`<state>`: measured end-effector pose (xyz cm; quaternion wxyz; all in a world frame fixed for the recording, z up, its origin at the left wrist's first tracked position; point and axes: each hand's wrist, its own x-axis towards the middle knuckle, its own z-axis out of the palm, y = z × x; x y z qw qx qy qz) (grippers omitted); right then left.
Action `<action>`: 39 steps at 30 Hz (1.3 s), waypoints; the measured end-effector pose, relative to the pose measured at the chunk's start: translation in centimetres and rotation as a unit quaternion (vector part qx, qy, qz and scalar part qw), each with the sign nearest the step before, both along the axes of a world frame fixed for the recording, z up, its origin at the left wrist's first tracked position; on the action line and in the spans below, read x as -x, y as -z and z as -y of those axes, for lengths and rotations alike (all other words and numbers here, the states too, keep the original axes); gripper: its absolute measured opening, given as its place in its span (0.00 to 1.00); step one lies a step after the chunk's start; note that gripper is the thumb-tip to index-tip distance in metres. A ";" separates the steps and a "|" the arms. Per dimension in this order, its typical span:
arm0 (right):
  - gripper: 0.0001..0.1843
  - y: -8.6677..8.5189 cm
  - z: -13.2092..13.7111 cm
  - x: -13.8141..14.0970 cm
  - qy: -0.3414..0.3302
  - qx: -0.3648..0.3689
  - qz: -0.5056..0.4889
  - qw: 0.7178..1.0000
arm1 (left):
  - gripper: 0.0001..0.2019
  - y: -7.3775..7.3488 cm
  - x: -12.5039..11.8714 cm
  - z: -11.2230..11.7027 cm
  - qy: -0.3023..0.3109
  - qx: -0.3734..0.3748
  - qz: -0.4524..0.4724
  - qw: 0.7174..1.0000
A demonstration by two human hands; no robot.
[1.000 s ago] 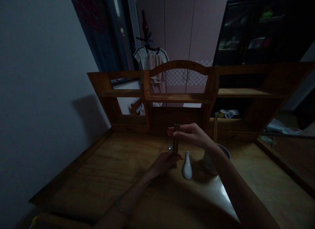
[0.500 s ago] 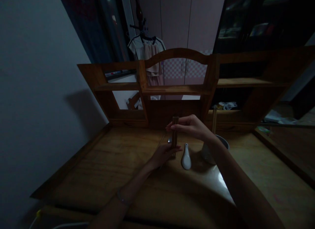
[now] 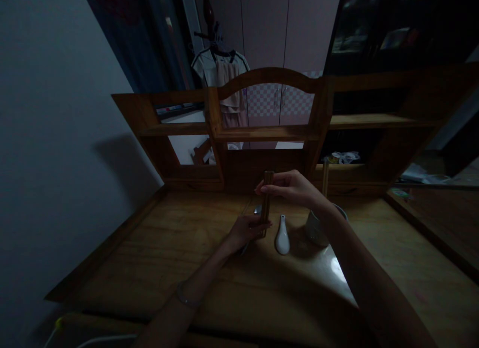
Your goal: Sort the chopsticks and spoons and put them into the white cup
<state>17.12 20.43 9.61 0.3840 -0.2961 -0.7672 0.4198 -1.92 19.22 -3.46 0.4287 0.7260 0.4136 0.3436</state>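
Observation:
A bundle of brown chopsticks (image 3: 266, 203) stands nearly upright over the wooden desk. My right hand (image 3: 290, 187) pinches its upper end, while the fingers of my left hand (image 3: 247, 231) close around its lower part. Just right of the bundle lies a white ceramic spoon (image 3: 283, 237), handle pointing away from me. A metal spoon (image 3: 257, 210) lies partly hidden behind my left hand. Beyond my right forearm is a pale round container (image 3: 316, 229) with long thin sticks (image 3: 325, 178) standing up out of it; the forearm covers part of it.
A wooden shelf unit (image 3: 267, 133) rises along the desk's (image 3: 157, 248) far edge. To the left is a plain wall (image 3: 56, 138). A plastic bag (image 3: 346, 157) rests on the right shelf. Clothes (image 3: 224, 79) hang behind the unit, before a pink cupboard (image 3: 299, 34).
The chopsticks' top has tilted slightly to the right, and my left hand has shifted a little left. More of the metal spoon shows. The whole view has moved slightly.

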 end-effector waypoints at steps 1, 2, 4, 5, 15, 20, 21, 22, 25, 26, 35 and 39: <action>0.17 0.2 -0.1 -0.1 0.008 -0.007 0.019 1.000 | 0.18 0.0 0.0 0.0 -0.004 0.007 0.010 1.000; 0.15 0.6 -0.2 -0.1 0.019 -0.014 0.044 0.999 | 0.19 0.0 -0.1 0.1 -0.006 0.020 0.026 0.999; 0.14 1.3 -0.6 -0.2 0.038 -0.024 0.094 0.995 | 0.20 -0.1 -0.3 0.3 0.002 0.058 0.073 0.996; 0.14 1.7 -0.9 -0.2 0.046 -0.023 0.109 0.993 | 0.20 -0.3 -0.3 0.5 0.015 0.083 0.102 0.991; 0.14 3.0 -1.9 0.2 0.033 0.202 0.004 0.979 | 0.21 -2.2 -1.0 3.1 0.085 0.222 0.230 0.944; 0.13 3.2 -2.2 0.2 0.029 0.197 0.001 0.980 | 0.20 -2.3 -0.9 3.1 0.095 0.227 0.243 0.938; 0.13 3.2 -2.2 0.2 0.032 0.198 0.002 0.980 | 0.20 -2.3 -0.9 3.0 0.095 0.227 0.238 0.939; 0.12 3.2 -2.3 0.2 0.035 0.200 0.003 0.979 | 0.20 -2.4 -0.9 3.0 0.094 0.227 0.231 0.941; 0.12 3.3 -2.4 0.2 0.039 0.209 0.006 0.977 | 0.21 -2.6 -0.8 3.0 0.093 0.229 0.215 0.945; 0.12 3.3 -2.4 0.2 0.037 0.211 0.005 0.977 | 0.21 -2.7 -0.8 3.0 0.095 0.231 0.215 0.944; 0.13 3.9 -2.6 -0.3 0.020 0.214 0.001 0.977 | 0.20 -2.5 -0.8 3.0 0.095 0.233 0.211 0.944; 0.13 4.0 -2.8 -0.3 0.020 0.213 0.000 0.977 | 0.20 -2.5 -0.7 3.0 0.091 0.239 0.209 0.944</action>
